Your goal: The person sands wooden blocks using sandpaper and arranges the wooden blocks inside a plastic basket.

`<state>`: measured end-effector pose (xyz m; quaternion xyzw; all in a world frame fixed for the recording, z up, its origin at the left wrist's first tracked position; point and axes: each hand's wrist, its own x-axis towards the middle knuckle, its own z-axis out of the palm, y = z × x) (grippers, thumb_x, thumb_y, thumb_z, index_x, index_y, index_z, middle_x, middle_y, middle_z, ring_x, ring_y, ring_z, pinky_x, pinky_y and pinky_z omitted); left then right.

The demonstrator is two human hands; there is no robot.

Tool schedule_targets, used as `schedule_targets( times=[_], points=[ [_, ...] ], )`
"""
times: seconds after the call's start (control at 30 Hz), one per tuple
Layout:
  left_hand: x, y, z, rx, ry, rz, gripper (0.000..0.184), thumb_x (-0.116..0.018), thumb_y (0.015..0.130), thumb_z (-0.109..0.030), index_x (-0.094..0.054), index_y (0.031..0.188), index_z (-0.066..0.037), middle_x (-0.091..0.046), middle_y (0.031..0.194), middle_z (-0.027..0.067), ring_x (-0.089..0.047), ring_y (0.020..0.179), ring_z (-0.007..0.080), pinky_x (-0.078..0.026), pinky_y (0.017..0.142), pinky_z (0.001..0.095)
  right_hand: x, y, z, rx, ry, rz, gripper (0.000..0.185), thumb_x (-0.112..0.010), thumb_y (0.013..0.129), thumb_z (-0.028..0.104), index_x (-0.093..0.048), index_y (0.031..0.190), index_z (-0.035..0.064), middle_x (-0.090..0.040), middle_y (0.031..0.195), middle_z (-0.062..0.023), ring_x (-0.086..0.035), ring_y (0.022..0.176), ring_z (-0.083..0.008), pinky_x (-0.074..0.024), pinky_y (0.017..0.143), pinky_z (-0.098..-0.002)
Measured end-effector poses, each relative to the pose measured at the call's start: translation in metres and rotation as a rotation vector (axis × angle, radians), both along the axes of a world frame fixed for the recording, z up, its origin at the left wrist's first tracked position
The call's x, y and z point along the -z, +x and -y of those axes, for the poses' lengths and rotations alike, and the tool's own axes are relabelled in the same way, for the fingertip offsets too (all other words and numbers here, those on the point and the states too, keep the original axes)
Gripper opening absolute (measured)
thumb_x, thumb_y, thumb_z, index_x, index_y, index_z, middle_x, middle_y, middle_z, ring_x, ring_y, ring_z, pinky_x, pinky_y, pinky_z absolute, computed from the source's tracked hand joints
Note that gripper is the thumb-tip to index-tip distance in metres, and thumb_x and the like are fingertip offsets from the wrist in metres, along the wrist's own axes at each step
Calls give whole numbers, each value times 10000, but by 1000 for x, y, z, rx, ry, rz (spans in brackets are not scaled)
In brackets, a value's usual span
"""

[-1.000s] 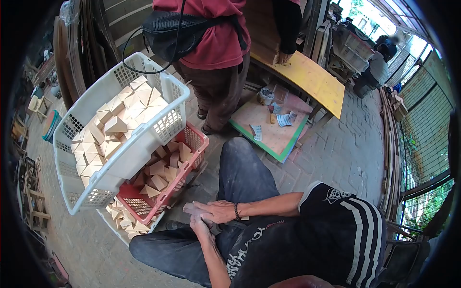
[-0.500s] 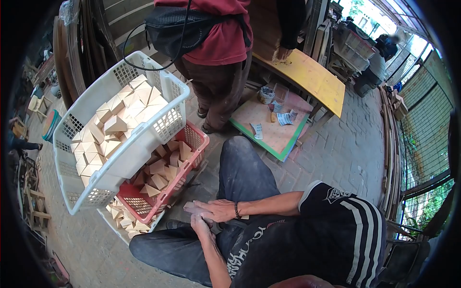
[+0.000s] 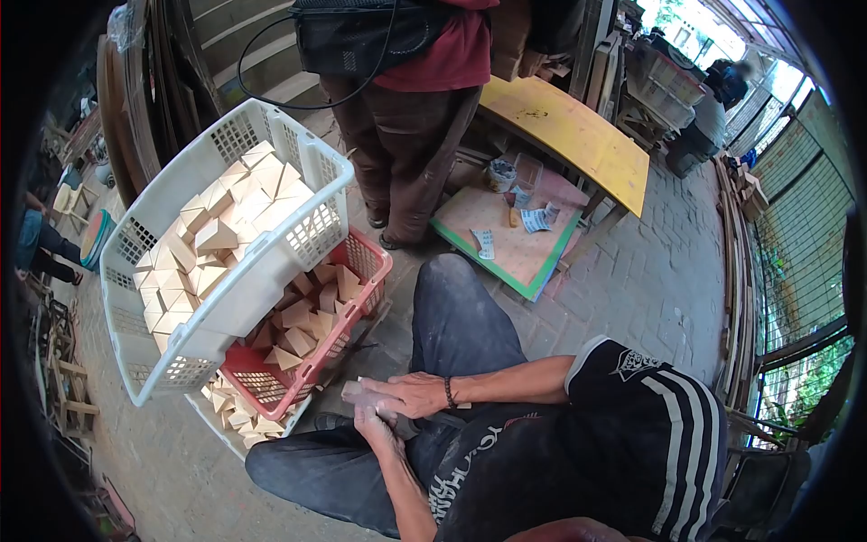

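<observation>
My right hand (image 3: pixel 417 394), with a dark bracelet at the wrist, lies over a small pale wooden block (image 3: pixel 350 390) above my lap. Its fingers are closed and pressed along the block. Below it, my left hand (image 3: pixel 377 428) is closed round the lower side of the same block. Both hands look dusty, and most of the block is hidden by the fingers. Left of my hands stands a red basket (image 3: pixel 275 390) with wooden blocks in it. A white crate (image 3: pixel 217 316) full of wedge-shaped wooden blocks rests tilted on top.
Another tray of blocks (image 3: pixel 237 420) sits under the red basket. A person in brown trousers (image 3: pixel 411 144) stands ahead by a yellow table (image 3: pixel 578 126). A green-edged board (image 3: pixel 461 230) holds a tin and printed paper scraps. Planks (image 3: pixel 733 271) line the right side.
The standing person has shifted slightly and straightened, and their hand has moved off the yellow tabletop edge. At far left another person has come further into view. My hands shift only slightly.
</observation>
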<state>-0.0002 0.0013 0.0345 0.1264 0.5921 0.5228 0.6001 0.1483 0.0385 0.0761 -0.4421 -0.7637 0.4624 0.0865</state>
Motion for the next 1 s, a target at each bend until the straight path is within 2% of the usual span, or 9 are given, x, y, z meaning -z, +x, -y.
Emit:
schedule_targets(
  times=[0.1,0.27,0.37,0.5,0.57,0.77,0.83,0.9,1.0],
  points=[
    [8,-5,4,163,121,76,241,-502,978,-198,-638,1094,-37,-635,852,36,-580,593,99,-418,422,223,11,0,-14,94,45,45,628,-388,1051,406,-232,1590,123,-627,1093,-270,-626,1025,-436,-473,919,-476],
    [-26,5,-3,-30,-4,53,203,-493,1021,-217,-617,952,-71,-591,755,2,-495,495,61,-346,374,198,-28,-2,10,-81,-32,82,634,-377,1053,412,-195,1597,143,-628,1088,-273,-635,960,-457,-494,857,-497],
    [6,-8,4,142,208,160,208,-518,999,-239,-619,1030,-60,-613,825,19,-572,579,104,-403,404,227,10,2,-4,41,142,-4,650,-371,1050,431,-183,1598,136,-627,1078,-269,-637,936,-466,-505,830,-492],
    [-3,-4,2,161,222,172,216,-536,1003,-256,-611,1045,-58,-614,840,17,-587,609,103,-428,429,226,-5,-6,-3,46,-3,43,662,-369,1040,455,-189,1594,140,-626,1094,-261,-629,994,-460,-500,856,-509],
    [-31,12,-4,-118,49,160,177,-513,1017,-221,-600,1015,-67,-594,775,1,-557,579,70,-394,413,206,-12,-9,8,-54,9,76,668,-362,1038,476,-194,1591,141,-629,1099,-249,-634,1004,-451,-504,836,-522],
    [-4,-3,7,212,209,82,161,-535,998,-214,-607,1034,-75,-629,900,-8,-607,666,78,-459,451,213,-8,-3,-20,42,128,-72,640,-369,1043,429,-165,1607,207,-612,1179,-255,-641,926,-435,-505,826,-497],
    [-9,-2,7,125,190,59,255,-573,995,-266,-614,1141,-61,-641,957,33,-660,850,158,-560,644,291,-28,-3,-3,-36,47,23,640,-369,1042,426,-167,1605,198,-608,1199,-254,-639,934,-428,-505,837,-502],
    [2,-3,5,68,164,135,282,-600,978,-265,-608,1172,-60,-639,960,31,-659,853,158,-558,646,284,-29,-2,4,-114,-44,127,640,-369,1042,422,-169,1603,190,-604,1218,-252,-638,941,-421,-505,848,-508],
    [9,-9,6,215,210,157,284,-589,989,-280,-605,1171,-63,-626,954,32,-652,837,166,-562,664,313,-11,-3,-12,81,18,31,652,-378,1037,427,-166,1603,184,-606,1139,-257,-623,995,-433,-478,904,-501]
  ],
)
